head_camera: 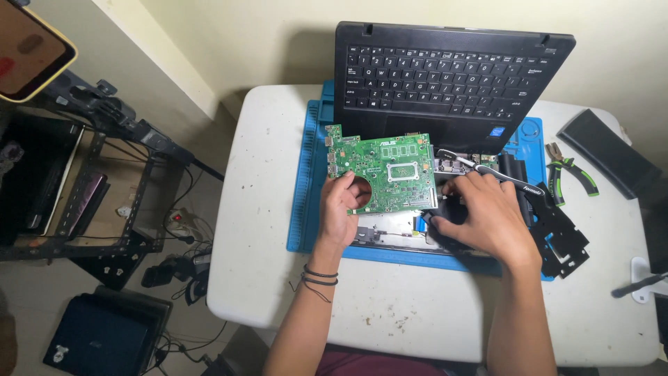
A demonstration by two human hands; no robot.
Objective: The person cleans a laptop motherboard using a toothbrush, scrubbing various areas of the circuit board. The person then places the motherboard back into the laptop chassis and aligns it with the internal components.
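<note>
Between both hands, green motherboard is mid-lift: left hand pinches its edge; right hand curled beside it, grip unclear. Next: lift w/ care.

Bare forearms without sleeves, thin black cord bracelets around the left wrist, right wrist unadorned, maroon garment below

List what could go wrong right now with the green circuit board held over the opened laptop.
1. The left hand pinches the green circuit board by its lower left edge only; it could slip or flex.
2. The right hand works at the board's right edge with a black-handled tool lying close by; a stray poke might scratch parts.
3. Bare fingers touch the board, so static or smudges are possible.
</note>
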